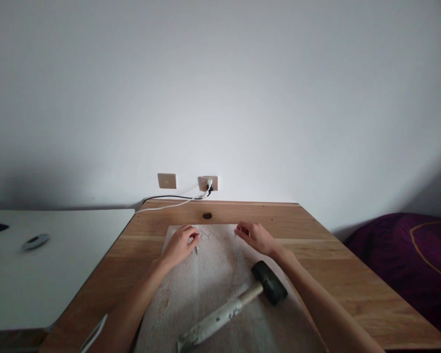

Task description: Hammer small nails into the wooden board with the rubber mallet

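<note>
My left hand (182,243) rests at the upper left of a worn, pale board (220,274), thumb and fingers curled together; what lies between them is too small to make out. Just below its thumb is a small metallic piece (196,250). Several tiny pale pieces, perhaps nails or screws (208,236), lie on the board between the hands. At the board's upper right, the fingertips of my right hand (256,237) are pinched at a tiny pale piece (235,235). Closer to me, a black-headed mallet (269,283) lies diagonally, its whitish, worn handle pointing to the lower left.
Beneath the board is a wooden table (334,274) with a cable hole (207,215). Cables (176,205) run left from a wall socket (213,182). A white table (69,255) with a grey round object (36,242) adjoins at left. A purple cushion-like thing (400,260) is at right.
</note>
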### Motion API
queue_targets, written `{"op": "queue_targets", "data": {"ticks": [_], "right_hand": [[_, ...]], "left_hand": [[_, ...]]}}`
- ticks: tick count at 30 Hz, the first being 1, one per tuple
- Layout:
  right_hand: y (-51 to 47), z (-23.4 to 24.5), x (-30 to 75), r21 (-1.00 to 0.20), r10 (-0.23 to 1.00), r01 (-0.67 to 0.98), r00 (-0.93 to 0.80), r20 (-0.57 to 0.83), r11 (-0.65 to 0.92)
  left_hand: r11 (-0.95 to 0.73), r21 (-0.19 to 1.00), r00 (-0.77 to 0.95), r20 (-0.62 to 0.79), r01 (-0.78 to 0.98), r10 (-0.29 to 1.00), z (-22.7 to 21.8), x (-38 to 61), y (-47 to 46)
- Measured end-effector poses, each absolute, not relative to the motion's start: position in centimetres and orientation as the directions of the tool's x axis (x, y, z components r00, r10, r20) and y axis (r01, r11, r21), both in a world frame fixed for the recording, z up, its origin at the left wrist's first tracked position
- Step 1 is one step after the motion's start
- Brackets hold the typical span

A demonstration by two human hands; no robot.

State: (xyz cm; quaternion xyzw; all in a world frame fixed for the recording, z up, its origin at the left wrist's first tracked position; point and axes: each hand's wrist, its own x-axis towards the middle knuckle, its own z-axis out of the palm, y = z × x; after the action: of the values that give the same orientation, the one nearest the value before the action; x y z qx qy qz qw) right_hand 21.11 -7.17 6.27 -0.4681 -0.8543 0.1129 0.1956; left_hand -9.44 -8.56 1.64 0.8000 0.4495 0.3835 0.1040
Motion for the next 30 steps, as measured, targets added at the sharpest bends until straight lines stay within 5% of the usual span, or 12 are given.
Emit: {"op": "queue_targets", "data": {"ticks": [10, 21, 30], "right_hand": [[-9.3, 8.0, 11.8, -0.253, 0.651, 0.637, -0.758, -0.036, 0.728], [-7.1, 8.6, 11.8, -0.108, 0.821, 0.816, -0.571, 0.008, 0.568], [-6.2, 7.2, 8.7, -0.067, 0.810, 0.811, -0.585, -0.048, 0.581]], "left_hand": [[-0.525, 0.480, 0.279, 0.493, 0.703, 0.824, 1.4, -9.3, -8.6], [-0.568, 0.450, 0.346, 0.484, 0.689, 0.804, 1.6, -9.2, -8.7], [-0.546, 0.458, 0.328, 0.472, 0.702, 0.818, 1.1, -9.4, -8.4]]}}
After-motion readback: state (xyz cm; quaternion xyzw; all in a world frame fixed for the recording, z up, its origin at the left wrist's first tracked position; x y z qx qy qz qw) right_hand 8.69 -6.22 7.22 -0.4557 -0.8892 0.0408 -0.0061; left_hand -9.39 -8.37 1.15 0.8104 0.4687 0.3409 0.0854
